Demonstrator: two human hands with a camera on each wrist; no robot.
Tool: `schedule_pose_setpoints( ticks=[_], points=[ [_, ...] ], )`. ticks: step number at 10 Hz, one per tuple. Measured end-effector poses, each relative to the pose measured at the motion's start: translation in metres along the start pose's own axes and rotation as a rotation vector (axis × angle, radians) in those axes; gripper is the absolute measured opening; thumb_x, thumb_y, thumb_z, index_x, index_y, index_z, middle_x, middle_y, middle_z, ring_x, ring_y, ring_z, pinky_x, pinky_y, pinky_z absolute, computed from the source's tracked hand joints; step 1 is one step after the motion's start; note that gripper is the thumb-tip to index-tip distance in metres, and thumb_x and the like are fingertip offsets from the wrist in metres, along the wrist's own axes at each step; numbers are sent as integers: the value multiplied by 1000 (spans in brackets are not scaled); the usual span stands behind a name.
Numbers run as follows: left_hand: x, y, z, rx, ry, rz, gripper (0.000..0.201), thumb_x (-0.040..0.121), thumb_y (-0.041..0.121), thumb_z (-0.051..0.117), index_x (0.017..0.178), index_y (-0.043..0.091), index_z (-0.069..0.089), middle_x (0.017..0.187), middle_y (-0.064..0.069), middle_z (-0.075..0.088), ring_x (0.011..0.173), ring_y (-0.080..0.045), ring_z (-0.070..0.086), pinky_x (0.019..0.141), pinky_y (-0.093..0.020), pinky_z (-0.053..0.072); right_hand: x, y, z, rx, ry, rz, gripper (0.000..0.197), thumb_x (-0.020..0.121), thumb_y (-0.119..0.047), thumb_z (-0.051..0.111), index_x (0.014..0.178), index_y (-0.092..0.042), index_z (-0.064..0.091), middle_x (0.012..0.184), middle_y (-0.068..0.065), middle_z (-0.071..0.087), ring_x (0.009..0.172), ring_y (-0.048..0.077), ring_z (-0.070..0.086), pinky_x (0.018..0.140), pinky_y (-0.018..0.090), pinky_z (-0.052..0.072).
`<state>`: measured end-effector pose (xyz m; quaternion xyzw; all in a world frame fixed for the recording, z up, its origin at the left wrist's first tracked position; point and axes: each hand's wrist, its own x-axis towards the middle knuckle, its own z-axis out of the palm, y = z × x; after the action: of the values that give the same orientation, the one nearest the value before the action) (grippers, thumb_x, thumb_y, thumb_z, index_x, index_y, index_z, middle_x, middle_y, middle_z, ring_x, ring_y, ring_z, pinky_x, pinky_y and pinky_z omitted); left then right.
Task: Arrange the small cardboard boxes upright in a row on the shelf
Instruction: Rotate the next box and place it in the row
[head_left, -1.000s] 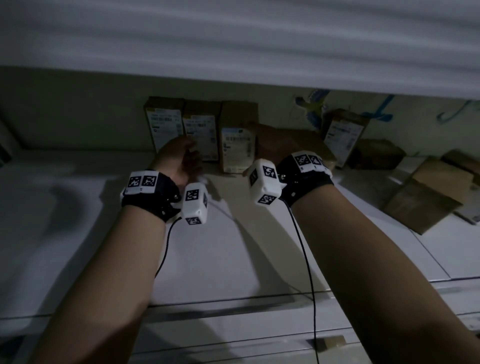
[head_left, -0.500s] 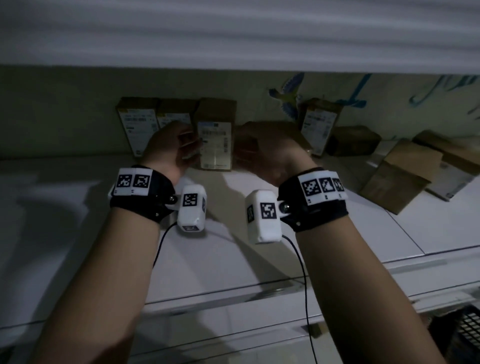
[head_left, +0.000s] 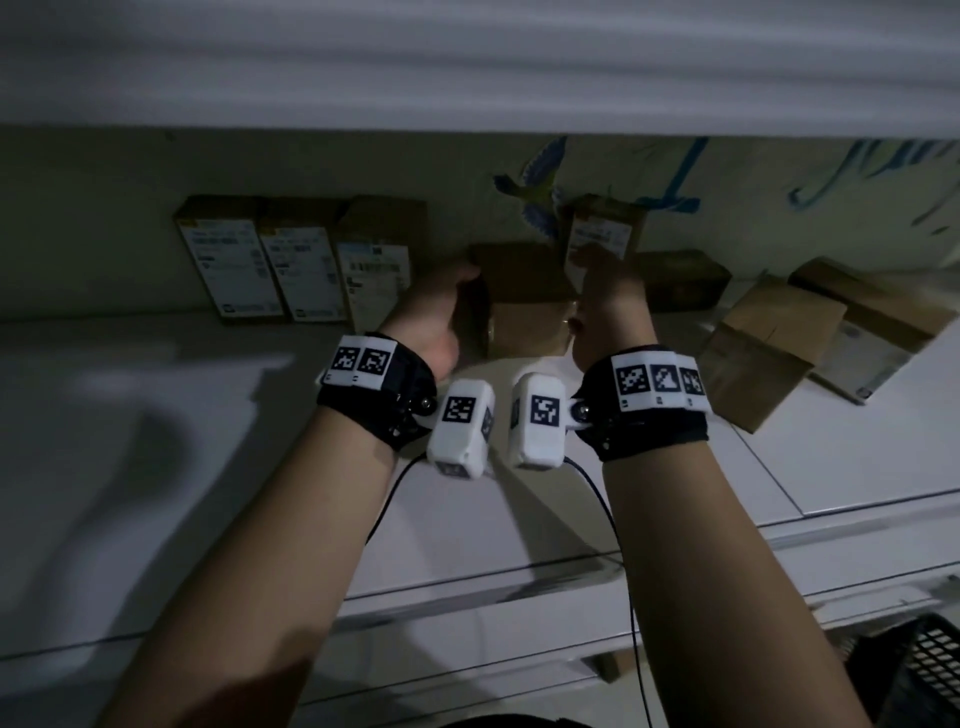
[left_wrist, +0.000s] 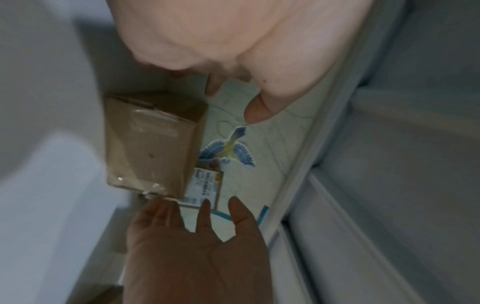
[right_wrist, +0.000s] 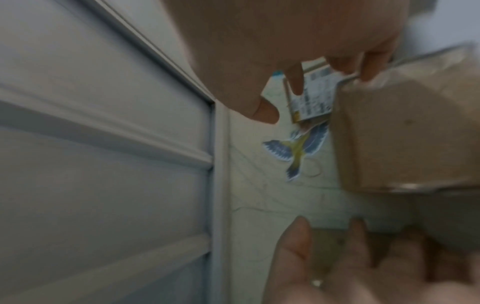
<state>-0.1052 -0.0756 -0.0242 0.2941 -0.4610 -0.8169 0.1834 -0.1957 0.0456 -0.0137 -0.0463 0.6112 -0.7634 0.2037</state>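
Observation:
Three labelled cardboard boxes (head_left: 298, 265) stand upright side by side at the back left of the white shelf (head_left: 208, 441). To their right a plain brown box (head_left: 524, 296) lies on its side. My left hand (head_left: 441, 312) is at its left end and my right hand (head_left: 608, 296) at its right end, both with fingers extended. In the left wrist view the brown box (left_wrist: 153, 144) lies between my left thumb (left_wrist: 257, 111) and the spread right fingers (left_wrist: 205, 214). Whether the fingers press it is unclear. Another labelled box (head_left: 597, 236) stands behind my right hand.
A dark box (head_left: 680, 280) lies behind my right hand, and several flat brown boxes (head_left: 769, 348) lie further right. A blue bird sticker (head_left: 535, 192) is on the back wall. An upper shelf edge (head_left: 467, 78) overhangs. A black basket (head_left: 930, 670) sits lower right.
Both hands have left the third upright box in the row and moved right to the two ends of the lying brown box. The view has shifted right too.

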Motion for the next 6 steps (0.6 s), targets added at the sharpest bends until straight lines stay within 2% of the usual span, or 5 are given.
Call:
schedule_pose_setpoints(
  ticks=[1, 2, 3, 4, 6],
  points=[
    [7, -3, 5, 6, 69, -3, 15, 102, 23, 58, 92, 15, 66, 78, -6, 74, 83, -27, 68, 74, -35, 54, 2, 7, -5, 8, -61, 87, 27, 110, -21, 46, 85, -24, 53, 83, -7, 55, 69, 5, 53, 60, 23, 44],
    [12, -8, 5, 46, 26, -26, 21, 104, 23, 54, 90, 13, 67, 61, -3, 75, 75, -23, 67, 69, -34, 53, 4, 13, -7, 3, -139, 168, 22, 109, -28, 48, 89, -23, 57, 86, -3, 59, 72, 11, 57, 66, 31, 49],
    [11, -13, 0, 47, 9, 33, 18, 102, 18, 58, 88, 13, 68, 65, -2, 77, 82, -25, 69, 84, -37, 57, 3, 10, -10, 32, -144, 193, 21, 104, -34, 55, 100, -17, 67, 91, 5, 68, 85, 23, 66, 84, 39, 58],
    [10, -11, -12, 35, -6, 87, 17, 100, 21, 61, 109, 12, 72, 110, -12, 76, 114, -33, 68, 115, -49, 46, 5, 11, -14, 24, -142, 183, 34, 99, -42, 63, 122, -17, 68, 114, 9, 70, 110, 33, 66, 94, 52, 56],
    [0, 6, -32, 162, -235, 162, 21, 97, 24, 62, 112, 15, 74, 111, -6, 75, 114, -26, 66, 114, -49, 43, 7, 25, -21, 191, -91, 160, 28, 85, -28, 77, 109, -16, 69, 117, 17, 66, 119, 37, 66, 101, 60, 53]
  ],
)
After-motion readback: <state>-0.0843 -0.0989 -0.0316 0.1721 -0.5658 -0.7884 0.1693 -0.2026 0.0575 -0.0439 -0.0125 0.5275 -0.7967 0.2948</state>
